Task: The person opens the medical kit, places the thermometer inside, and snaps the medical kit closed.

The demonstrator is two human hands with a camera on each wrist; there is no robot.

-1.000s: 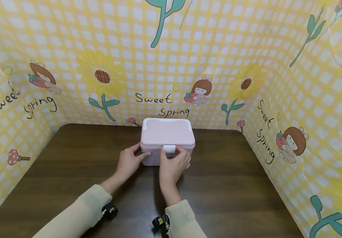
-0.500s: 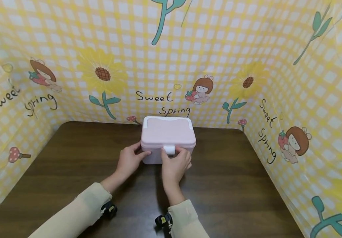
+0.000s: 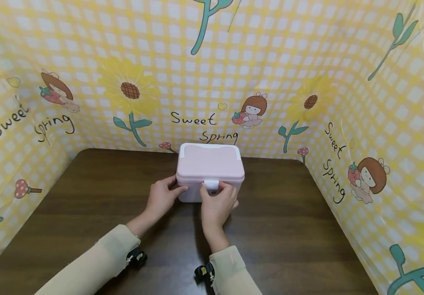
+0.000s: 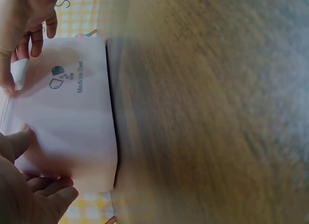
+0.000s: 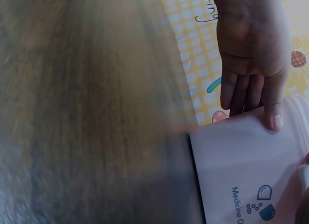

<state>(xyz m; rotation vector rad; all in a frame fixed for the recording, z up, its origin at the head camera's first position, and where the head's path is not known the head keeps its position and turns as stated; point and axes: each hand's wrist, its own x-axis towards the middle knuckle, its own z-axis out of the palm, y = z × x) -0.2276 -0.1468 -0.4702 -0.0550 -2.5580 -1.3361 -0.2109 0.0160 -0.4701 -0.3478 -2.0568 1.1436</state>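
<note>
A pale pink medicine chest point(image 3: 211, 162) with a white-edged lid stands on the table, its lid down. "Medicine Chest" and a capsule picture are printed on its front, seen in both wrist views. My left hand point(image 3: 159, 198) grips the chest at its left front corner, thumb on the front and fingers along the side. With thumb and index finger, my right hand point(image 3: 216, 207) pinches the sides of the white latch point(image 3: 212, 184) at the front of the lid. In the left wrist view the latch point(image 4: 19, 72) sits between those fingertips.
The dark wooden table point(image 3: 282, 229) reaches back to a yellow checked cloth point(image 3: 204, 73) hung round three sides. The chest stands near the table's back edge. Black wrist cameras point(image 3: 137, 257) sit below both sleeves.
Both hands keep their places on the chest and latch. The latch's slant looks slightly different from half a second ago. The head view has shifted a little.
</note>
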